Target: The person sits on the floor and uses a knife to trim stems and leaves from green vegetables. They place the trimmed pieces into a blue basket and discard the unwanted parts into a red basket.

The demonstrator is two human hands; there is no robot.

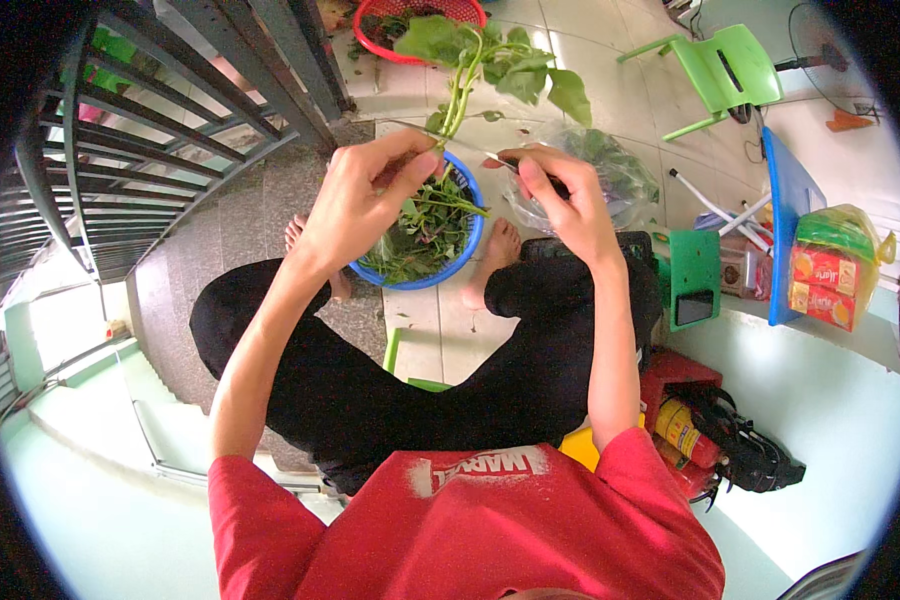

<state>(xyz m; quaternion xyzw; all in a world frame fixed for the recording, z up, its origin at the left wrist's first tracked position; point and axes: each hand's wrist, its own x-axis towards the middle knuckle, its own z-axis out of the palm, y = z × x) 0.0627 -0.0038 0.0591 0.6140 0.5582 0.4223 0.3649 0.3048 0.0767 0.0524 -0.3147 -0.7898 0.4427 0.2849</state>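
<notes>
My left hand (379, 191) pinches the lower ends of several leafy green stems (461, 94), whose broad leaves spread up and to the right. In my right hand (562, 195) is a thin-bladed knife (499, 158), its handle mostly hidden by the fingers. The blade points left and crosses the stems close to my left fingertips; whether it touches them I cannot tell. Below the hands, between my feet, a blue plastic basket (471, 259) holds cut greens (427, 232). A clear plastic bag (630, 191) of leaves lies on the floor beyond my right hand.
At the far side sits a red plastic basket (360, 30) with greens. A dark metal railing (195, 82) rises at left. To the right are a green chair (742, 67), a blue panel (787, 225), a phone (695, 307) and fire extinguishers (686, 435).
</notes>
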